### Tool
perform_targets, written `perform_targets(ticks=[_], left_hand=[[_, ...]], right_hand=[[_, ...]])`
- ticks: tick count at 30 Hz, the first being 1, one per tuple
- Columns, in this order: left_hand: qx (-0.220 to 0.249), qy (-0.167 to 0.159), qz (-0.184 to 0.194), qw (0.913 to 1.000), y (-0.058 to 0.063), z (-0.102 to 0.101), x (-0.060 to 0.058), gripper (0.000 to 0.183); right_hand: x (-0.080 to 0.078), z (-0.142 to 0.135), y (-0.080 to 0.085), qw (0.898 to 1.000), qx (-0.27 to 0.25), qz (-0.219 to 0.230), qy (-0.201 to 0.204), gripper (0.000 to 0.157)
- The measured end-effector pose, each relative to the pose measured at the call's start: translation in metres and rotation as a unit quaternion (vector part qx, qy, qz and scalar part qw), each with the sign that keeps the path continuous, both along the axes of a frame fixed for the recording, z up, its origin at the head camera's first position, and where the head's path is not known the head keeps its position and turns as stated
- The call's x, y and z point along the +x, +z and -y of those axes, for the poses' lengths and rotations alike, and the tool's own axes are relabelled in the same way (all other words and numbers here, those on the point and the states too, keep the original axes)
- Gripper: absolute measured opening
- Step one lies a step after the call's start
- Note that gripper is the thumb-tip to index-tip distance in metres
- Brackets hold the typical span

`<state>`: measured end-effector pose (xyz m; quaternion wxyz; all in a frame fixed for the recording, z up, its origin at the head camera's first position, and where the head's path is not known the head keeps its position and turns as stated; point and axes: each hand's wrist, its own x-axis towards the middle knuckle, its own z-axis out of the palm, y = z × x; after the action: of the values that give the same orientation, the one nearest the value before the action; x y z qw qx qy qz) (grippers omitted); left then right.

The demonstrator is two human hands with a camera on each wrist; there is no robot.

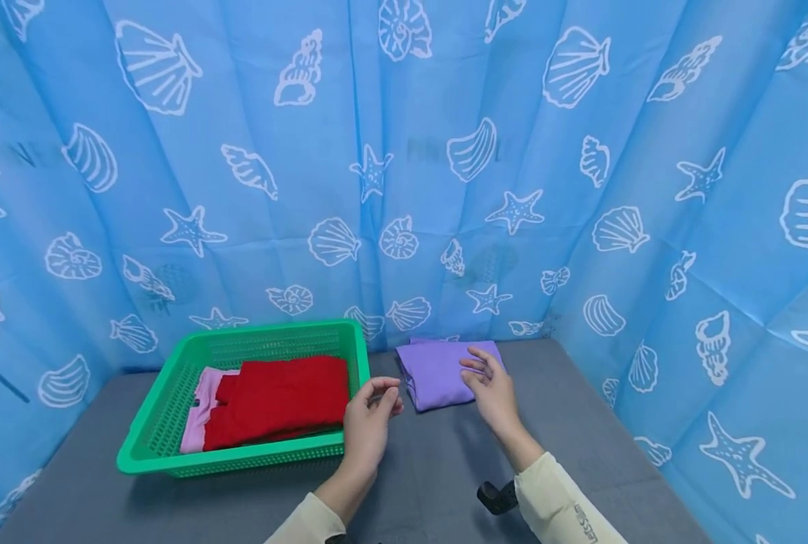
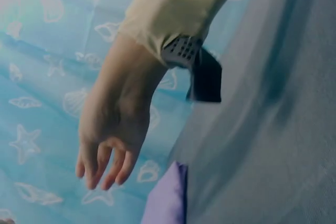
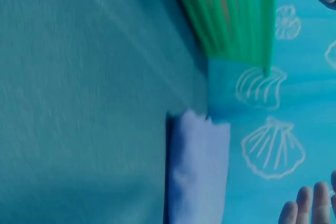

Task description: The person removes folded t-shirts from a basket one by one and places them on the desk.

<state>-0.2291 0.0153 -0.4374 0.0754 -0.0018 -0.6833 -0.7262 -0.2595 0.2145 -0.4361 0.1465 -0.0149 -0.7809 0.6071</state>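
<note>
A folded purple cloth point(image 1: 441, 374) lies on the grey table to the right of a green basket point(image 1: 244, 461). Above its right part hovers my right hand point(image 1: 492, 389), fingers loosely bent and holding nothing. My left hand point(image 1: 370, 423) is in the air by the basket's right rim, its fingers loosely curled around nothing. Inside the basket a folded red cloth point(image 1: 282, 397) partly covers a pink cloth point(image 1: 200, 412). In the left wrist view, the right hand point(image 2: 115, 135) hangs apart from the purple cloth point(image 2: 167, 198). Right-hand fingers point(image 3: 320, 203) show at the right wrist view's lower corner.
Blue curtains point(image 1: 431, 189) with white shell and starfish prints surround the table point(image 1: 417, 483) at the back and sides. A black device point(image 1: 497, 499) sits at the right wrist, by the cream sleeve point(image 1: 560, 499).
</note>
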Motion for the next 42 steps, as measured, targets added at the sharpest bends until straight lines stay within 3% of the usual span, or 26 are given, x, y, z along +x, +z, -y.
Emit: perform_targets(ticks=[6, 11, 15, 20, 26, 29, 35, 42], left_hand=[[-0.001, 0.011, 0.006, 0.9999, 0.001, 0.026, 0.018, 0.015], [0.007, 0.019, 0.022, 0.9996, 0.003, 0.052, 0.024, 0.02], [-0.004, 0.027, 0.016, 0.9995, 0.009, 0.077, 0.023, 0.024], [-0.048, 0.031, -0.024, 0.9981, 0.017, 0.111, 0.018, 0.031], [-0.099, 0.019, -0.048, 0.9938, 0.016, 0.14, 0.007, 0.035], [-0.156, 0.011, -0.055, 0.9862, 0.013, 0.154, 0.001, 0.036], [-0.283, 0.024, -0.064, 0.9566, 0.01, 0.178, -0.006, 0.038], [-0.34, 0.035, -0.035, 0.9392, 0.011, 0.195, -0.012, 0.042]], right_hand=[[0.019, 0.012, -0.002, 0.996, -0.078, -0.016, 0.027, 0.041], [0.032, 0.023, 0.0, 0.99, -0.125, -0.033, 0.057, 0.041], [0.035, 0.033, 0.003, 0.986, -0.147, -0.043, 0.073, 0.041], [0.032, 0.048, 0.005, 0.981, -0.165, -0.036, 0.091, 0.04], [0.025, 0.069, 0.01, 0.981, -0.158, -0.023, 0.111, 0.042], [0.021, 0.081, 0.015, 0.978, -0.162, -0.024, 0.129, 0.047], [0.015, 0.103, 0.021, 0.97, -0.159, -0.016, 0.183, 0.054], [0.014, 0.131, 0.022, 0.961, -0.097, -0.002, 0.258, 0.058]])
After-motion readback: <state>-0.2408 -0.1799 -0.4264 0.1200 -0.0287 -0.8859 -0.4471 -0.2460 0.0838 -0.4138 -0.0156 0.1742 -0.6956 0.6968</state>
